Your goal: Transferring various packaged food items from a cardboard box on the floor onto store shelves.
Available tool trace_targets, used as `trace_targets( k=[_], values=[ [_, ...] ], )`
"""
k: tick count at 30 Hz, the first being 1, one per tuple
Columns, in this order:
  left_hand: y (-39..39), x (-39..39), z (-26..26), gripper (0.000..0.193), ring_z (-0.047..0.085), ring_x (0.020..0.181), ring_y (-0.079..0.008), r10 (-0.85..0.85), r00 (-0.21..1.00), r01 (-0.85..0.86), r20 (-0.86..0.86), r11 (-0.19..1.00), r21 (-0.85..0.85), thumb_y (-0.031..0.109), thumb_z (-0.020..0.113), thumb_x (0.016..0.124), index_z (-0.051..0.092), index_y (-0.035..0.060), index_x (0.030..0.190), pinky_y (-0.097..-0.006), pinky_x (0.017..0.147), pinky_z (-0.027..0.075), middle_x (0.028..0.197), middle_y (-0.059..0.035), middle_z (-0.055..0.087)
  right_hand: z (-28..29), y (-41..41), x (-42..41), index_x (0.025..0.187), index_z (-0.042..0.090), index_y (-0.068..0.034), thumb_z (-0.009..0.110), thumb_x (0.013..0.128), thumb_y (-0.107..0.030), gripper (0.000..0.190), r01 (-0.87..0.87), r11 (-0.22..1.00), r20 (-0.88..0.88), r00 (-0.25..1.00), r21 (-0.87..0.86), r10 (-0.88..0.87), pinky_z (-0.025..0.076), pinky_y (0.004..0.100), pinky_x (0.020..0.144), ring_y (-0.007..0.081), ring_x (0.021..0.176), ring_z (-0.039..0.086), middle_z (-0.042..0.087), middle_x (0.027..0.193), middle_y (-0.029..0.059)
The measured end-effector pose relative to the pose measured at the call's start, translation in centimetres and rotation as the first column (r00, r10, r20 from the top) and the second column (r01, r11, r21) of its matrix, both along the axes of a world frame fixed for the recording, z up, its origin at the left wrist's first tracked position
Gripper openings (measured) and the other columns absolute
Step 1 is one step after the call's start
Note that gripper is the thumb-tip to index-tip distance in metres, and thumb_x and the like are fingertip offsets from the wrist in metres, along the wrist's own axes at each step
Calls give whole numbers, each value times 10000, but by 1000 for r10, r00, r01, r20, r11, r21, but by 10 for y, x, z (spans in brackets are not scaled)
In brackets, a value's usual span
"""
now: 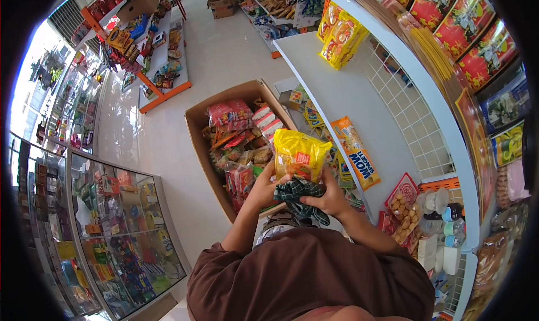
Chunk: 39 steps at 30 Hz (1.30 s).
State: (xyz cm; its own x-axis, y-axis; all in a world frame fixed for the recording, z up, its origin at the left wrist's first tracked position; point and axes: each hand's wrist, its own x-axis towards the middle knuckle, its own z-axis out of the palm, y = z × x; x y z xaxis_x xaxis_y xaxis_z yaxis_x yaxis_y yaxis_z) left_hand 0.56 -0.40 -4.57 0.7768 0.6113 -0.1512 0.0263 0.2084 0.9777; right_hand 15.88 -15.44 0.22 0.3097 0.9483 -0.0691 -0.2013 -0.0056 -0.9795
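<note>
A yellow plastic food packet [301,152] is held upright in front of my body. My left hand [267,188] grips its left side. With my right hand [330,197] I hold a dark green checked cloth [299,190] against the packet's lower part, and the cloth's end hangs below. Under the packet is a large open cardboard box [198,140] filled with snack packets, among them a pink bag [230,114]. An orange spaghetti packet [356,152] lies on the grey shelf [337,81] to my right.
Yellow packets [342,35] stand at the shelf's far end, before a white wire grid [410,102]. Egg packs [404,211] sit on its near end. Glass display cases [126,228] line my left. Farther off are an orange-framed snack rack [164,93] and another carton [222,4].
</note>
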Motion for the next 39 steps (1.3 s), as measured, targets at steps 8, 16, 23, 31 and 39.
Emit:
trace_targets(
  k=[8,16,23,31,39],
  values=[
    [69,42,-24,867,520,1247,-198,-78,932,133,353,982,-135,388,771,859,263,88,1494,-355,1029,436,1408,-77,492,31,40,12,1527,226,-32,859,690,-49,1049,24,998,39,999,65,-26,379,361,1100,227,1369,410,407,1465,137],
    [183,145,2,564,662,986,-249,-29,928,-15,372,993,116,458,494,1016,314,99,1412,-381,776,606,1179,-116,603,29,50,22,1489,308,-45,843,723,-84,935,311,944,229,916,113,-329,430,410,1037,253,1292,492,463,1411,162],
    [309,290,38,482,628,993,-185,-12,900,-165,437,916,366,335,610,996,443,-8,1290,-314,875,509,1144,-88,631,-2,41,1,1486,297,-77,868,751,-160,935,196,959,297,946,-206,-129,395,405,1090,269,1264,530,555,1312,170],
    [377,402,39,750,617,1065,-466,195,981,-130,1,648,750,608,668,845,527,-29,1214,-494,877,504,1103,-305,649,-22,48,1,1448,393,-82,863,752,-217,850,260,903,347,928,-342,-135,473,363,994,239,1156,594,585,1270,142],
    [384,457,30,736,611,1112,-448,133,990,-72,-36,721,690,632,586,890,517,26,1301,-477,901,498,1177,-249,658,-39,57,-2,1405,440,-86,804,791,-302,746,181,892,330,943,-414,-39,484,375,960,308,1167,615,624,1260,163]
  ],
)
